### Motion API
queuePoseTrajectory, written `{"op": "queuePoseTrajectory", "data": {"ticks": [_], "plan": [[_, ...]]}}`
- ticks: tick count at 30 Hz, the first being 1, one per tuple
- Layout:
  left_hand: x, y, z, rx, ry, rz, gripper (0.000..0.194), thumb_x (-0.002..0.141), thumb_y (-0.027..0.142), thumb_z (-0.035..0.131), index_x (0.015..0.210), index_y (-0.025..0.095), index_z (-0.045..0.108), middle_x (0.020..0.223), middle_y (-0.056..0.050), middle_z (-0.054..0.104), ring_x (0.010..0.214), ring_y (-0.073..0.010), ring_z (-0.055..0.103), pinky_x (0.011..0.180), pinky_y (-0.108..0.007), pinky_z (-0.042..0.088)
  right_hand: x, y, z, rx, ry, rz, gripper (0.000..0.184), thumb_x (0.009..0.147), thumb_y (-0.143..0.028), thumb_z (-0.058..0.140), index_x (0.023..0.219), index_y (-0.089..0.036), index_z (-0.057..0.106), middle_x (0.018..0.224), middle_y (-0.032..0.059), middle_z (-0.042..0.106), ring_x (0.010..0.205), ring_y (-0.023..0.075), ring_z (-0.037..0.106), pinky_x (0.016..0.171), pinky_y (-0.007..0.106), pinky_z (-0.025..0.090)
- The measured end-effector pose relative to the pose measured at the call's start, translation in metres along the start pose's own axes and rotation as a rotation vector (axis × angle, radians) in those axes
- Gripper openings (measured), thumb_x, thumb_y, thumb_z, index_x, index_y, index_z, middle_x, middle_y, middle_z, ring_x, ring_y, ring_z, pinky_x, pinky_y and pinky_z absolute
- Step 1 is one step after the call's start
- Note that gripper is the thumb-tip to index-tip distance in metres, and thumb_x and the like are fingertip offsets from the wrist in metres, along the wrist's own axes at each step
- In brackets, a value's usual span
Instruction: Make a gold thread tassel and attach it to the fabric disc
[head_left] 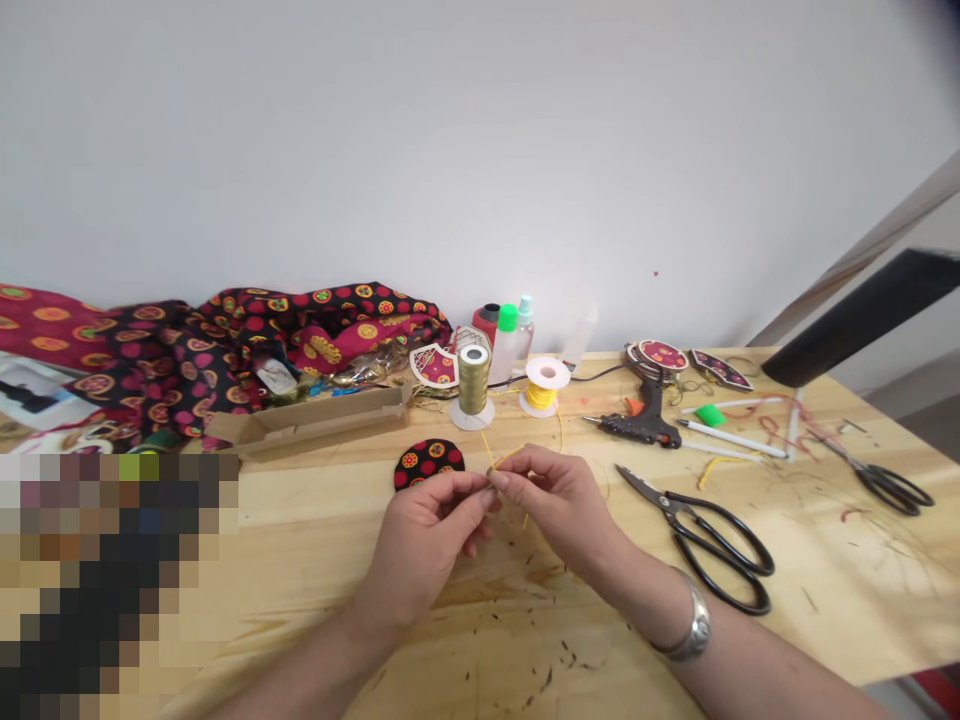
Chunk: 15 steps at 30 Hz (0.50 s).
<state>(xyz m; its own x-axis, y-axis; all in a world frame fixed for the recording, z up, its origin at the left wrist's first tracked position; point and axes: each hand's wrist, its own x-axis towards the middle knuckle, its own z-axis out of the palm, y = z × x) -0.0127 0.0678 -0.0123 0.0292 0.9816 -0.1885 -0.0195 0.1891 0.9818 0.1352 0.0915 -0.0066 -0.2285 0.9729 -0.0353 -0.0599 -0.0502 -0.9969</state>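
Observation:
Over the middle of the wooden table, my left hand (427, 530) and my right hand (559, 505) meet fingertip to fingertip. Both pinch a thin yellow cord (486, 447); the exact grip point is hidden by the fingers. One stretch of cord runs up past the right hand toward the yellow cord spool (541, 390). Just behind my hands stands a cone of olive thread (474, 385). A round black fabric patch (427, 463) with red and orange dots lies behind my left hand, partly covered by it. Large black-handled scissors (697, 535) rest open to the right of my right hand.
Patterned cloth (247, 340) is heaped at the back left beside an open cardboard box (315, 425). Bottles, including a green-capped one (507, 345), stand by the wall. A black glue gun (645, 420), white pen (731, 440) and smaller scissors (892, 488) lie rightward.

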Motion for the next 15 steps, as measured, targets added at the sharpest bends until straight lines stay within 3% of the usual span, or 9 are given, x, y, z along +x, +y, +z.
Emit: {"op": "queuePoseTrajectory", "data": {"ticks": [3, 5, 9, 12, 15], "plan": [[0.0009, -0.0034, -0.0018, -0.095, 0.026, 0.012, 0.024, 0.076, 0.037, 0.067, 0.088, 0.017, 0.072, 0.072, -0.004, 0.068, 0.06, -0.0139, 0.06, 0.051, -0.021, 0.048, 0.0004, -0.0018, -0.0016, -0.001, 0.008, -0.001, 0.016, 0.073, -0.032, 0.067, 0.068, -0.016, 0.066, 0.068, 0.0005, 0.062, 0.064, 0.0121, 0.056, 0.063, 0.026, 0.045], [0.0029, -0.0057, -0.0039, -0.107, 0.104, 0.046, 0.03, 0.077, 0.04, 0.065, 0.099, 0.02, 0.07, 0.092, -0.007, 0.069, 0.078, -0.0188, 0.064, 0.059, -0.025, 0.052, 0.0015, -0.0005, -0.003, -0.04, 0.037, -0.046, 0.015, 0.072, -0.031, 0.068, 0.067, -0.017, 0.066, 0.073, 0.0009, 0.061, 0.068, 0.0124, 0.054, 0.063, 0.026, 0.044], [0.0067, -0.0048, -0.0073, 0.107, 0.304, 0.272, 0.026, 0.076, 0.037, 0.065, 0.096, 0.022, 0.072, 0.124, -0.008, 0.054, 0.113, -0.025, 0.052, 0.084, -0.031, 0.049, 0.0038, 0.0035, -0.0045, -0.094, 0.081, -0.136, 0.012, 0.074, -0.028, 0.066, 0.067, -0.018, 0.065, 0.084, 0.0034, 0.058, 0.077, 0.0145, 0.055, 0.065, 0.026, 0.045], [0.0065, -0.0016, -0.0079, 0.189, 0.273, 0.336, 0.021, 0.076, 0.036, 0.065, 0.089, 0.022, 0.074, 0.12, -0.008, 0.056, 0.111, -0.0249, 0.053, 0.087, -0.032, 0.047, 0.003, 0.004, -0.0043, -0.194, 0.087, -0.221, 0.011, 0.076, -0.026, 0.064, 0.068, -0.018, 0.064, 0.09, 0.0056, 0.057, 0.084, 0.0168, 0.055, 0.071, 0.029, 0.045], [0.0048, -0.0005, -0.0073, 0.173, 0.154, 0.286, 0.017, 0.074, 0.034, 0.068, 0.083, 0.022, 0.076, 0.103, -0.008, 0.065, 0.103, -0.0242, 0.057, 0.088, -0.033, 0.046, -0.0004, 0.003, -0.0036, -0.301, 0.08, -0.334, 0.008, 0.078, -0.022, 0.063, 0.071, -0.018, 0.065, 0.093, 0.0056, 0.056, 0.091, 0.0178, 0.055, 0.081, 0.033, 0.044]]}}
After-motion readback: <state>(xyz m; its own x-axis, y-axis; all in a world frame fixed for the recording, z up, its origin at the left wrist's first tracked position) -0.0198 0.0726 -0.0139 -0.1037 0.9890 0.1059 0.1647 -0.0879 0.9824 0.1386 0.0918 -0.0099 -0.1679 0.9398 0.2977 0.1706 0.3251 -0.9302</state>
